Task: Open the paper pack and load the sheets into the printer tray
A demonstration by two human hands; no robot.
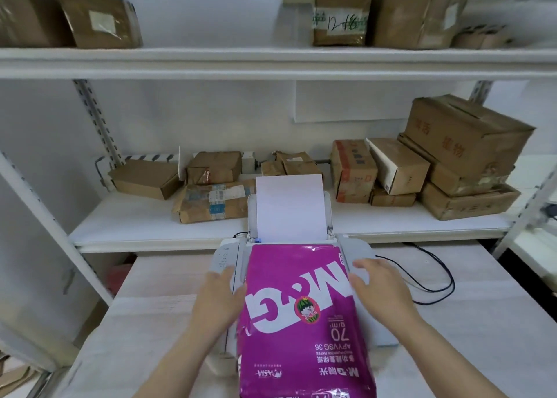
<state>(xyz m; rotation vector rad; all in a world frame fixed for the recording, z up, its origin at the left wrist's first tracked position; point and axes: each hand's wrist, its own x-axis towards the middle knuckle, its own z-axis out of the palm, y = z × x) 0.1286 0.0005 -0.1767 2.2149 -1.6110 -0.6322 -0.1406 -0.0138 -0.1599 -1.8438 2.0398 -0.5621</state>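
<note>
On the bench (pixel 467 322) below parcel-stacked shelves (pixel 135 225), our left hand (pixel 217 301) and right hand (pixel 381 290) press, fingers relaxed, against either side of the purple paper pack (pixel 301 331). It lies atop the printer (pixel 224 260), sheets (pixel 289 207) upright in its rear tray (pixel 328 213).

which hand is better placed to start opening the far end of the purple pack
Probably the right hand: its fingers lie further up the paper pack, nearer its far end. The left hand sits at mid-pack and could steady it.

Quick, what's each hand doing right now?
Left hand: open, fingers against the left edge of the paper pack.
Right hand: open, touching its right edge.
</note>
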